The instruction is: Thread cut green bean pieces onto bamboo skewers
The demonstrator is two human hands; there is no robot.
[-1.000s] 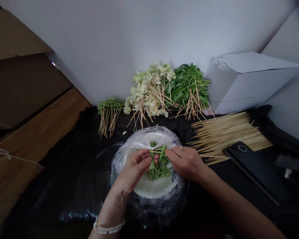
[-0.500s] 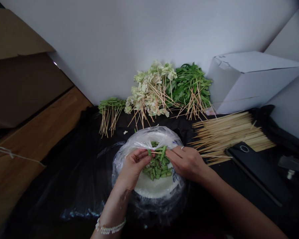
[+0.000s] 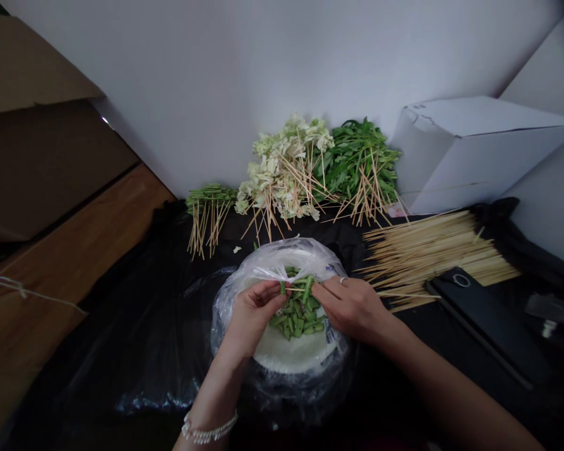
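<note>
Two hands meet over the plate point(image 3: 286, 357), which sits wrapped in clear plastic on the black-covered table point(image 3: 136, 326). Your left hand point(image 3: 254, 313) pinches a cut green bean piece point(image 3: 282, 287) at its fingertips; your right hand point(image 3: 352, 304) grips a thin bamboo skewer point(image 3: 297, 289) with a bean piece point(image 3: 307, 288) on it, the tip pointing toward the left hand. The join is small in this view, so whether the tip has entered the pinched piece cannot be told.

Note for the step: keep the skewer level and aim through the middle of the piece, across its width, so it does not split. Hold the piece by its sides, fingertips clear of the line of the point. Work low over the plate so that a dropped piece falls back into the heap of cut beans point(image 3: 297, 321).

Beyond the plate: finished bean skewers point(image 3: 207, 210), pale cabbage skewers point(image 3: 282, 172) and leafy green skewers point(image 3: 360, 166) against the wall. Bare skewers point(image 3: 432, 250) lie just to your right, with a dark phone point(image 3: 479, 313) beside them.
</note>
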